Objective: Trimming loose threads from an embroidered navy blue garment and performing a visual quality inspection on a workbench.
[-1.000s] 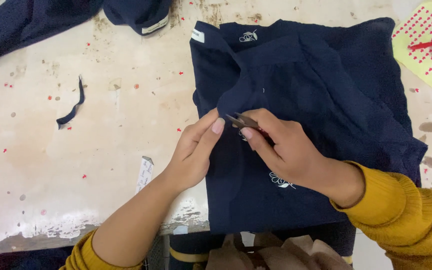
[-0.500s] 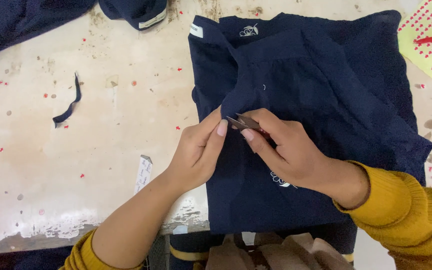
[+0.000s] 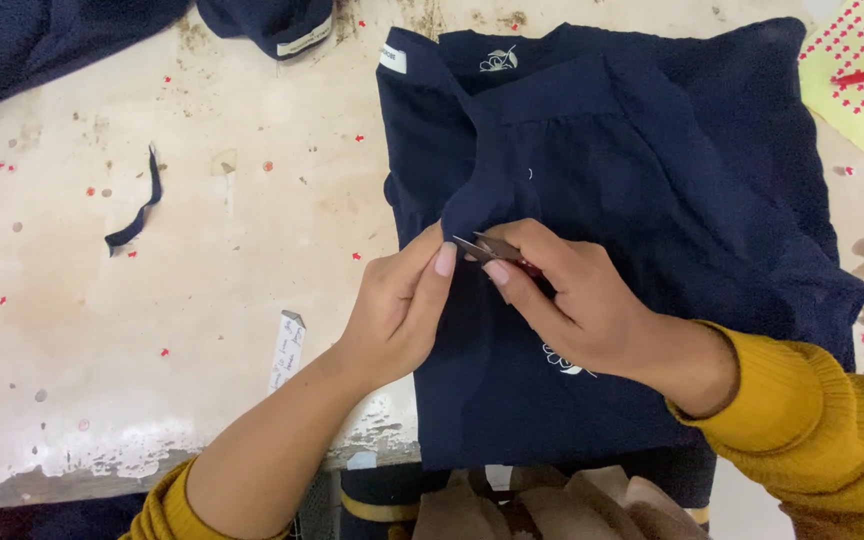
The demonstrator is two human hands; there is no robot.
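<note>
A navy garment (image 3: 612, 200) lies spread flat on a worn, paint-flecked worktable (image 3: 212, 300), its neck end away from the person, which leaves the cloth open to the hands from the near edge. The left hand (image 3: 397, 305) is closed in a pinch on a fold at the garment's left edge, thumb and forefinger lifting the soft matte fabric clear of the layer beneath, probably so that only the pinched bit meets the blades. The right hand (image 3: 572, 300) rests on the garment's middle and grips small metal thread snips (image 3: 487, 247), fingers curled about the handle, the thin bright tips pointing at the pinched fold; whether the tips touch a thread is too fine to tell.

Left of the garment, a narrow curled strip of dark fabric (image 3: 137, 210) lies on the table, and a small white paper tag (image 3: 287, 350) sits near the garment's lower left corner. More navy cloth (image 3: 42, 40) is heaped beyond the garment's upper left. At the garment's upper right a yellow sheet with red marks (image 3: 852, 70) shows.
</note>
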